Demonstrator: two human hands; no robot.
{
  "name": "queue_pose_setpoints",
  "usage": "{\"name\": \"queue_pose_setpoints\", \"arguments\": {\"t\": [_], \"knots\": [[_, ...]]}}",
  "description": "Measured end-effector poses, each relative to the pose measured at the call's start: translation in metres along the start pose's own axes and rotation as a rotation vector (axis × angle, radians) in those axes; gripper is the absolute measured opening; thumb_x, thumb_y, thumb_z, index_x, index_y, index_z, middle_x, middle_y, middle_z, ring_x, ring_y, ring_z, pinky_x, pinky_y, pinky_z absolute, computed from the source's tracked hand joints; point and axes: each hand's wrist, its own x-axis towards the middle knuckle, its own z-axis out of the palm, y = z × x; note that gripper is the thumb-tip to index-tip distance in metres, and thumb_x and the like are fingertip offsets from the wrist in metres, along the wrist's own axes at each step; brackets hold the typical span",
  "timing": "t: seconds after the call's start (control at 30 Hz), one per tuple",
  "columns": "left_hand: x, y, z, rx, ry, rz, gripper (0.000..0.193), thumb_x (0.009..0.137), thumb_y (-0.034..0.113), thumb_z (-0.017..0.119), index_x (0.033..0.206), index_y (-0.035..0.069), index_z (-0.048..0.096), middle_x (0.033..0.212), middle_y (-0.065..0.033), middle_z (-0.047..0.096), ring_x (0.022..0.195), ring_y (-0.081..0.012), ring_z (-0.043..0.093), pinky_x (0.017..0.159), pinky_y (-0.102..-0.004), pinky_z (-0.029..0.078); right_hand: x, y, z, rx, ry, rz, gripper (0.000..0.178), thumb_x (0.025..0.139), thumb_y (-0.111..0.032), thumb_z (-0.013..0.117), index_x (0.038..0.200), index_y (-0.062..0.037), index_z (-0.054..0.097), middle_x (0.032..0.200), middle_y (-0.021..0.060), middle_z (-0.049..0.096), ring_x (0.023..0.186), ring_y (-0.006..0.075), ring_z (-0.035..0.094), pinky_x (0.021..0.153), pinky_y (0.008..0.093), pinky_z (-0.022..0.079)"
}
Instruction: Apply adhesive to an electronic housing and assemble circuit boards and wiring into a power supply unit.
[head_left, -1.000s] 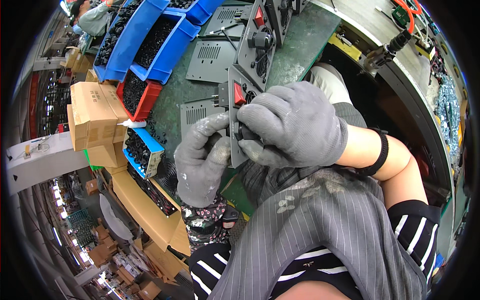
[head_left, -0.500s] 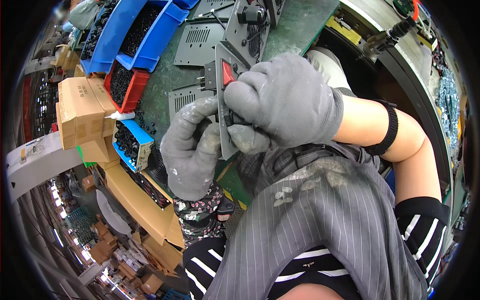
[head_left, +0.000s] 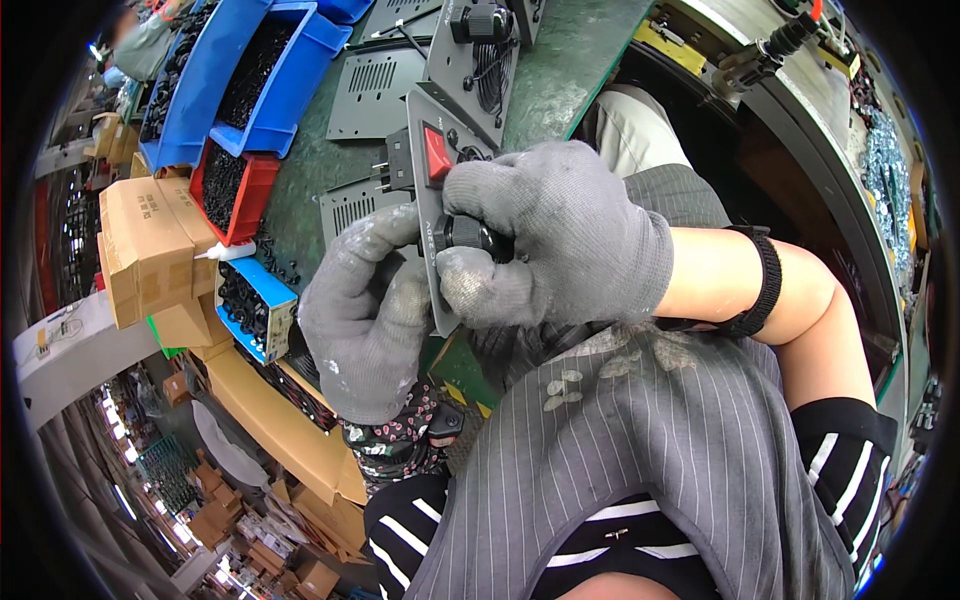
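Observation:
Between my gloved hands a narrow grey metal panel (head_left: pixel 429 222) stands on edge. It carries a red rocker switch (head_left: pixel 437 153), and a black socket body with metal prongs (head_left: pixel 397 162) sticks out of its left side. My left hand (head_left: pixel 362 318) is closed on the panel from the left; its fingertips are partly hidden behind the metal. From the right, my right hand (head_left: pixel 575 232) grips a black ribbed cable gland (head_left: pixel 466 236) seated on the panel, index finger above it and thumb below.
On the green bench beyond lie slotted grey metal plates (head_left: pixel 378 95) and another panel with a coiled black cable (head_left: pixel 492 80). Blue bins (head_left: pixel 285 85) and a red bin (head_left: pixel 258 195) of small black parts stand at left, beside a cardboard box (head_left: pixel 150 245). A person is at the far upper left.
Both hands and the panel have shifted slightly left in the picture, as has the whole bench scene. My right fingers have opened a little around the cable gland, so more of it shows.

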Motion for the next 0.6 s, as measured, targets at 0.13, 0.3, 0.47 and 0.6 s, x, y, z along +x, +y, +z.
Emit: {"name": "queue_pose_setpoints", "arguments": {"t": [0.13,0.3,0.47,0.6], "knots": [[0.001,0.004,0.003,0.038,0.039,0.043,0.027,0.082,0.008,0.063,0.106,-0.005,0.061,0.089,-0.0052,0.062,0.073,-0.0075,0.056,0.067,-0.0216,0.046,0.0,-0.004,0.001,0.018,0.018,0.051,0.035,0.071,-0.036,0.07,0.075,-0.0048,0.054,0.061,0.0129,0.054,0.057,0.0326,0.057,0.051,0.0377,0.045],[0.005,0.004,0.0,0.062,0.027,0.039,0.026,0.083,0.007,0.063,0.105,-0.005,0.061,0.087,-0.0054,0.063,0.072,-0.0081,0.057,0.064,-0.0212,0.047,0.0,-0.009,0.001,-0.002,0.009,0.111,0.034,0.072,-0.035,0.07,0.074,-0.0042,0.054,0.06,0.0121,0.054,0.056,0.031,0.058,0.052,0.0365,0.046],[0.003,0.008,-0.004,0.087,-0.04,0.015,0.026,0.084,0.009,0.063,0.106,-0.005,0.06,0.09,-0.0067,0.064,0.073,-0.0081,0.057,0.065,-0.0218,0.047,-0.002,-0.012,0.001,0.088,-0.007,0.163,0.032,0.074,-0.032,0.069,0.073,-0.0033,0.055,0.059,0.0103,0.053,0.053,0.025,0.055,0.051,0.033,0.045],[0.007,0.008,-0.004,-0.015,-0.117,-0.01,0.029,0.085,0.012,0.064,0.108,-0.006,0.058,0.092,-0.0071,0.064,0.075,-0.0083,0.058,0.067,-0.022,0.048,-0.002,-0.013,0.0,0.118,0.001,0.193,0.031,0.074,-0.03,0.07,0.073,-0.0028,0.055,0.059,0.0103,0.052,0.052,0.0234,0.054,0.051,0.0324,0.045]]}}
